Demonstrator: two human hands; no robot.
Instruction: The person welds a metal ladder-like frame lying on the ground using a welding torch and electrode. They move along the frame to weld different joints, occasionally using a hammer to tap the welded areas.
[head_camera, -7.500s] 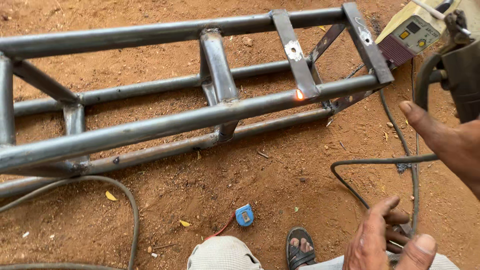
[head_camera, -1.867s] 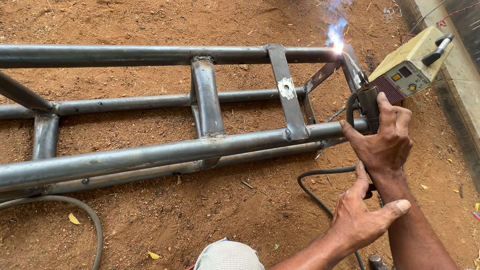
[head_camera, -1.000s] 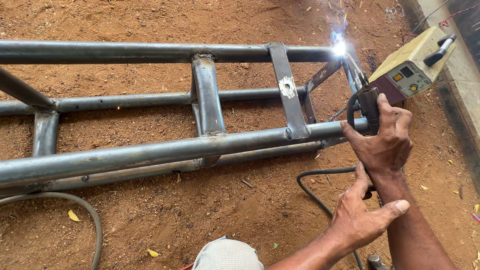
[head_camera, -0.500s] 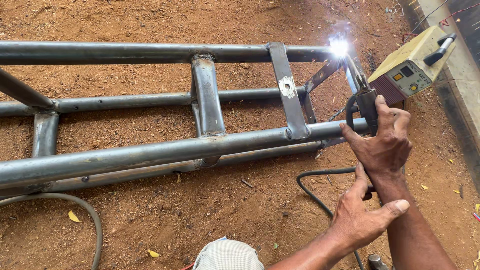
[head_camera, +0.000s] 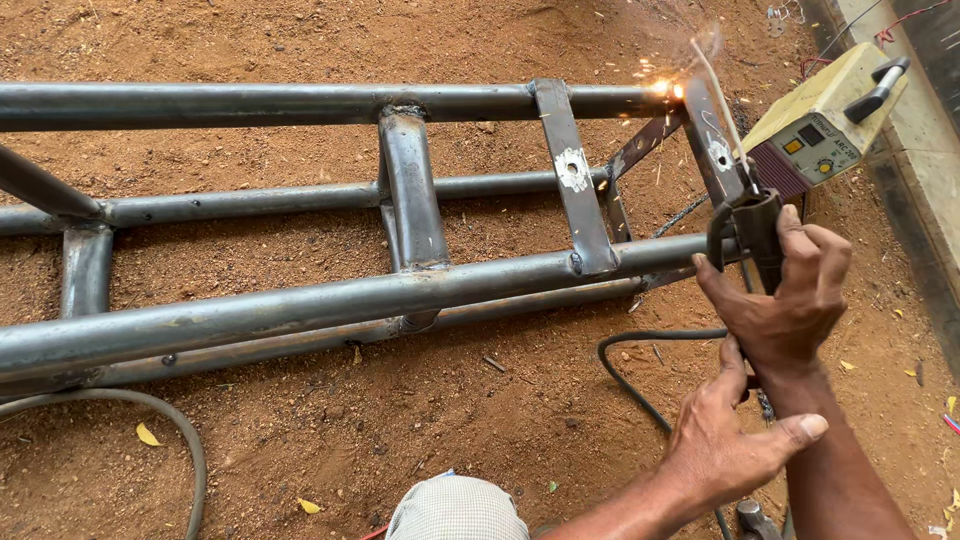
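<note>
at right of the frame the right hand grips the electrode holder, the left hand clasps that wrist, and the arc at the steel frame's upper-right joint has faded from a white flare to an orange glow, so that bead looks near done.

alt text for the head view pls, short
A person's right hand grips an electrode holder whose welding rod reaches up to a glowing, sparking joint at the far corner of a steel pipe frame lying on red dirt. The left hand steadies the right wrist from below. A pale yellow welding machine sits just right of the frame.
</note>
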